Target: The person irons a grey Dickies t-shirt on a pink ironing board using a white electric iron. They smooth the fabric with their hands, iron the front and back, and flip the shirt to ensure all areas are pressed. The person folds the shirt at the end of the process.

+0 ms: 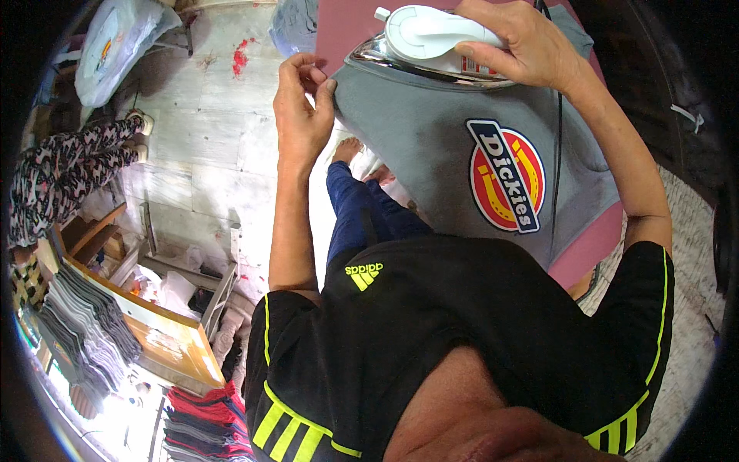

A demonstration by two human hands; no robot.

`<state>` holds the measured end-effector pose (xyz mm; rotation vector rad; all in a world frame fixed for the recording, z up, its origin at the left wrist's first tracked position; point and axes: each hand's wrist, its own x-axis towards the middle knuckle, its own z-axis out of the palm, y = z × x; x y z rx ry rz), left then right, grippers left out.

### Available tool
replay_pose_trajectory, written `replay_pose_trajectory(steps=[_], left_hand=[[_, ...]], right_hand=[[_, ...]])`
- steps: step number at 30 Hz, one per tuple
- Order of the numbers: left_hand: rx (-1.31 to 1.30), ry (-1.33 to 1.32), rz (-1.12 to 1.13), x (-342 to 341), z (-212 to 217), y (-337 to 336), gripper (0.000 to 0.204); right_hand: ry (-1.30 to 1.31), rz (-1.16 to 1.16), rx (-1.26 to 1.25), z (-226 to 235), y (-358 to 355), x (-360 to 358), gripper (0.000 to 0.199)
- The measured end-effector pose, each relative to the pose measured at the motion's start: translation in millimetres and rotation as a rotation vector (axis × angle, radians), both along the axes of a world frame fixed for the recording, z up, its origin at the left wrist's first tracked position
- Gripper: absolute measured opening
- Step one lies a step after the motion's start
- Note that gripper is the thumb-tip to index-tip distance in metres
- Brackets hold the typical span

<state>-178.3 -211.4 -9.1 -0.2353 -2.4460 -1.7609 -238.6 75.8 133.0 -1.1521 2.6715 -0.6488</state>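
Observation:
My right hand (531,42) grips the handle of a clothes iron (439,38) with a pale body and a shiny metal soleplate. The iron rests on a grey garment (416,131), near its far edge, with the tip toward the left. A large red, yellow and dark blue printed badge (508,177) sits on the cloth. My left hand (304,112) is raised beside the garment's left corner, fingers loosely curled and thumb apart from them. Its thumb is close to the cloth edge; whether they touch is hard to see. A dark cord (560,146) hangs down across the garment's right part.
The garment lies on a maroon-covered ironing table (350,23). At left are folded grey garments (85,331), a red and dark stack (204,423), a wooden board (173,346) and a plastic-wrapped bundle (123,46). Another person's patterned trousers (69,169) show at far left.

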Motion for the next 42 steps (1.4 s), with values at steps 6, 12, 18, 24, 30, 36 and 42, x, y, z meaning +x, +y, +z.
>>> replay_pose_trajectory(steps=[6,12,18,24,30,36,42], left_hand=[[0.525,-0.197,-0.055,3,-35,-16,0.036],[0.737,-0.332,0.130,12,-65,-30,0.027],[0.624,-0.181,0.378,28,-48,-32,0.019],[0.152,0.177,-0.036,41,-3,2,0.013],[-0.273,0.473,-0.680,43,32,87,0.044],[-0.351,0.640,-1.265,97,21,126,0.080],[-0.172,0.663,-1.541,163,6,149,0.090]], right_hand=[[-0.052,0.019,-0.001,1,-29,1,0.029],[-0.057,-0.015,0.033,2,-66,6,0.033],[-0.107,-0.075,-0.004,2,-95,9,0.037],[0.007,-0.301,-0.332,-8,-47,8,0.039],[-0.145,-0.915,-0.351,57,20,95,0.034],[-0.030,-1.516,-0.193,111,34,239,0.034],[-0.146,-1.946,-0.094,135,14,387,0.035]])
